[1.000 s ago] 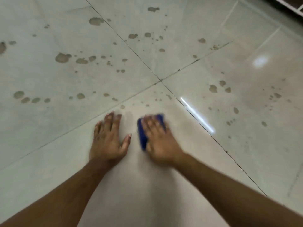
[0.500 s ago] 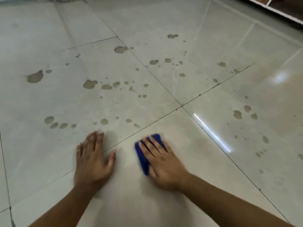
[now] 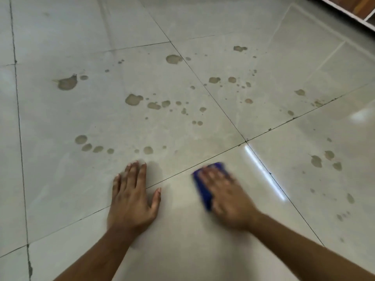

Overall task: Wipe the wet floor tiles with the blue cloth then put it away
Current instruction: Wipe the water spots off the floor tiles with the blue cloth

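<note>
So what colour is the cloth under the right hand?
Dark blue cloth, plain, seen in the head view.

Soft, even, fairly bright light falls on the glossy floor tiles (image 3: 182, 250), with a thin white streak of glare (image 3: 263, 173) along one grout line and a hazier bright patch (image 3: 363, 115) near the right edge, so the source is probably overhead. The right hand (image 3: 229, 201) and the blue cloth (image 3: 205, 191) under it are smeared by motion blur, while the left hand (image 3: 132, 201) stays sharper and throws only a faint shadow. Grout lines bow towards the frame edges from the wide lens.
</note>
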